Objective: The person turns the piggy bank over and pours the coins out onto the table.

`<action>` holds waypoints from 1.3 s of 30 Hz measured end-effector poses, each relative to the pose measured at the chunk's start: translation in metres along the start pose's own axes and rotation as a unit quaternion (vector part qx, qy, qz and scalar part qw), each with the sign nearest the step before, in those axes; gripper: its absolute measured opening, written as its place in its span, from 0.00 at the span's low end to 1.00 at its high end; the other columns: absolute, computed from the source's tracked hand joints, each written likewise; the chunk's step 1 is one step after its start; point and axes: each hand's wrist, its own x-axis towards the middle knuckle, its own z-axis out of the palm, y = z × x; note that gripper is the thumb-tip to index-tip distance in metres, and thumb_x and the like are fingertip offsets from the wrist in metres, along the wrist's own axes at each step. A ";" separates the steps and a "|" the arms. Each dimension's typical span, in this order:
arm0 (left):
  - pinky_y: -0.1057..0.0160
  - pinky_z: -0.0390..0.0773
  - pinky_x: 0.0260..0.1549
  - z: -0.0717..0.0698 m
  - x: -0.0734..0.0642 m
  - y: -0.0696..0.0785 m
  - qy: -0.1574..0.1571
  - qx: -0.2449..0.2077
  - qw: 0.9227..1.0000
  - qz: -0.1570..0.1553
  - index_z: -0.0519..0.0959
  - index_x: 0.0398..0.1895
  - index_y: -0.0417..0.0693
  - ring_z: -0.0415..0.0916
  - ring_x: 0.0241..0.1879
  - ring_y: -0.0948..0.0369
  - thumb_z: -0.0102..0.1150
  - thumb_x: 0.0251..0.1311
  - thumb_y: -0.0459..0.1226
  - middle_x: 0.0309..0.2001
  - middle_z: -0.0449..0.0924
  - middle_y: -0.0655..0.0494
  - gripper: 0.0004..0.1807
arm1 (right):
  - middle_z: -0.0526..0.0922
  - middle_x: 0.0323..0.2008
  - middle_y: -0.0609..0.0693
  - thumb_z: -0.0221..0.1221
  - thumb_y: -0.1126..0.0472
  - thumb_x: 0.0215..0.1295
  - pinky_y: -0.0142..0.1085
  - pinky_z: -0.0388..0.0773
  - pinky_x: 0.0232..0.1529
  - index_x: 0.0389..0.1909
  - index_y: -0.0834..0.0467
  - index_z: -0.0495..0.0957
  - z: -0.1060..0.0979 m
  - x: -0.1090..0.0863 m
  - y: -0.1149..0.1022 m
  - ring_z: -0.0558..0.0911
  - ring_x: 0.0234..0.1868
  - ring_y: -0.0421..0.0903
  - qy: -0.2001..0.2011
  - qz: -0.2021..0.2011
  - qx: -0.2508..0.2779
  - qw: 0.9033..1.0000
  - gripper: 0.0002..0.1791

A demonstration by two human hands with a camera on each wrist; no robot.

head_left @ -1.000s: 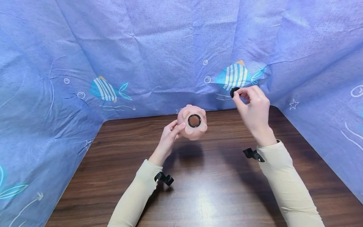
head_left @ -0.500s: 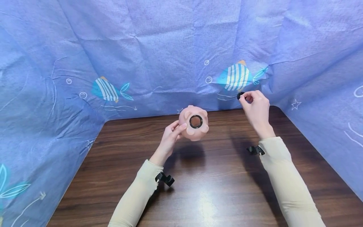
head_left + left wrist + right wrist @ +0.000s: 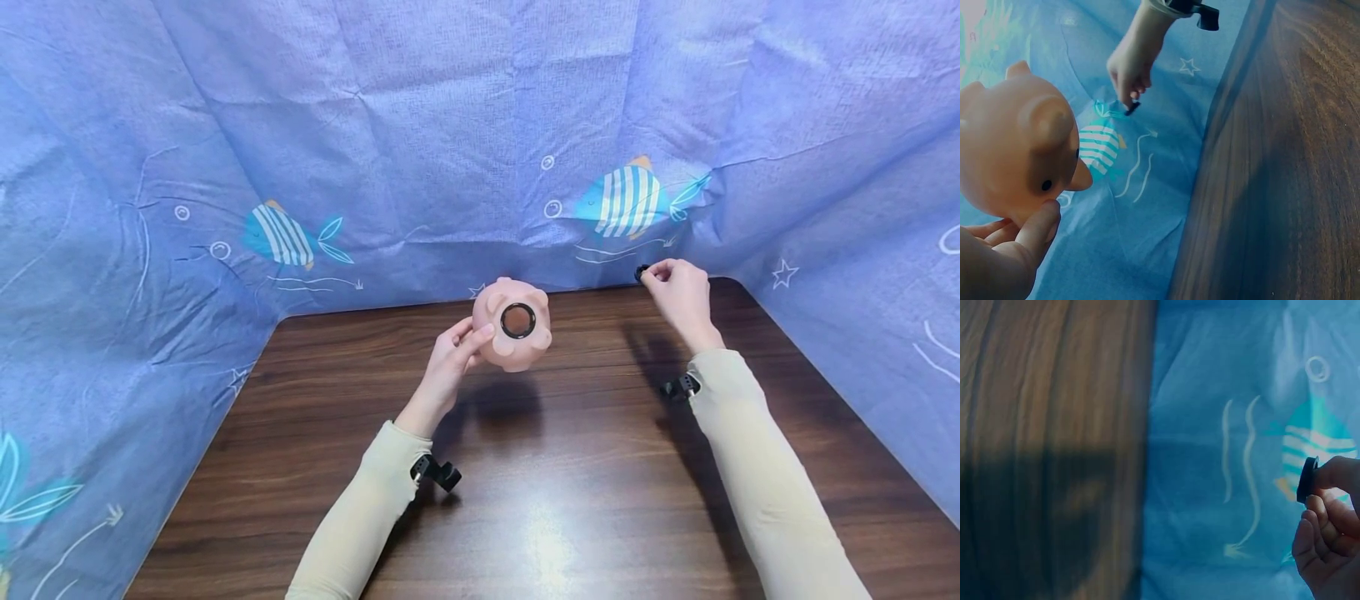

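A pink piggy bank (image 3: 491, 354) is held above the table, its underside with stubby feet and a black-rimmed round hole (image 3: 518, 321) turned toward the head camera. My left hand (image 3: 442, 375) grips it from the left side, thumb on the body. In the left wrist view the piggy bank (image 3: 1016, 144) shows its snout and a black eye beside the thumb. Off to the right, apart from the piggy bank, my right hand (image 3: 684, 302) pinches a small black round plug (image 3: 641, 273) between thumb and fingers. The right wrist view shows that plug (image 3: 1307, 480) edge-on.
The dark wooden table (image 3: 585, 467) lies beneath both hands. Blue cloth (image 3: 435, 150) printed with fish and stars hangs behind the table and along both sides. A black wrist camera (image 3: 437, 472) sits on the left sleeve, another camera (image 3: 681, 387) on the right.
My right hand has moved down and slightly to the right with the black plug, toward the table's far edge. The left hand and piggy bank have stayed nearly still.
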 end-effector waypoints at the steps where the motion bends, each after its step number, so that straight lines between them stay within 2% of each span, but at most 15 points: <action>1: 0.66 0.80 0.42 0.000 0.000 0.000 -0.001 0.000 1.000 0.001 0.74 0.63 0.34 0.80 0.43 0.64 0.61 0.61 0.44 0.43 0.83 0.56 0.31 | 0.83 0.28 0.61 0.57 0.62 0.62 0.53 0.72 0.39 0.32 0.66 0.84 0.001 0.000 0.003 0.80 0.33 0.60 -0.010 0.004 -0.004 1.000 0.11; 9: 0.67 0.80 0.43 0.001 0.000 0.000 0.000 0.001 1.000 0.000 0.74 0.62 0.33 0.81 0.43 0.64 0.61 0.62 0.44 0.43 0.84 0.55 0.30 | 0.86 0.34 0.63 0.56 0.61 0.63 0.57 0.74 0.44 0.35 0.66 0.84 0.009 -0.005 0.030 0.81 0.39 0.65 -0.075 0.038 -0.028 0.996 0.12; 15: 0.65 0.81 0.45 -0.002 0.000 0.000 -0.007 -0.004 1.000 0.003 0.74 0.62 0.34 0.81 0.45 0.64 0.61 0.63 0.44 0.44 0.83 0.55 0.29 | 0.86 0.37 0.65 0.56 0.62 0.63 0.59 0.74 0.48 0.35 0.66 0.84 0.018 -0.006 0.042 0.81 0.44 0.67 -0.117 0.056 -0.045 0.991 0.12; 21: 0.64 0.81 0.45 -0.005 -0.002 0.000 0.000 0.000 1.000 0.001 0.74 0.62 0.35 0.81 0.45 0.62 0.61 0.62 0.44 0.47 0.83 0.50 0.29 | 0.86 0.36 0.63 0.55 0.60 0.62 0.57 0.77 0.43 0.31 0.63 0.86 0.026 -0.011 0.051 0.82 0.41 0.66 -0.179 0.086 -0.064 0.978 0.13; 26: 0.63 0.81 0.48 -0.001 0.000 -0.001 -0.015 0.001 1.000 -0.005 0.72 0.65 0.34 0.81 0.47 0.62 0.61 0.62 0.45 0.50 0.83 0.49 0.32 | 0.84 0.28 0.60 0.56 0.58 0.62 0.56 0.78 0.35 0.23 0.61 0.84 0.021 -0.016 0.059 0.82 0.38 0.67 -0.212 0.127 -0.093 0.965 0.14; 30: 0.64 0.81 0.48 0.000 -0.001 -0.001 -0.007 -0.003 1.000 -0.006 0.72 0.64 0.34 0.81 0.46 0.63 0.61 0.61 0.44 0.48 0.83 0.50 0.32 | 0.82 0.25 0.58 0.56 0.57 0.63 0.53 0.78 0.33 0.22 0.60 0.82 0.021 -0.018 0.063 0.81 0.37 0.64 -0.247 0.136 -0.100 0.954 0.15; 33: 0.64 0.81 0.48 0.000 -0.001 -0.002 -0.006 -0.003 1.000 -0.006 0.73 0.63 0.34 0.81 0.46 0.63 0.61 0.61 0.44 0.47 0.83 0.51 0.31 | 0.80 0.24 0.56 0.57 0.57 0.62 0.51 0.77 0.32 0.22 0.60 0.82 0.022 -0.019 0.064 0.79 0.35 0.62 -0.260 0.136 -0.106 0.950 0.14; 39: 0.64 0.81 0.47 0.001 0.000 -0.002 -0.009 -0.004 1.000 -0.003 0.74 0.62 0.33 0.81 0.44 0.63 0.61 0.61 0.44 0.44 0.83 0.54 0.30 | 0.75 0.18 0.51 0.58 0.57 0.62 0.43 0.72 0.26 0.16 0.56 0.76 0.023 -0.017 0.067 0.76 0.29 0.56 -0.275 0.138 -0.105 0.946 0.15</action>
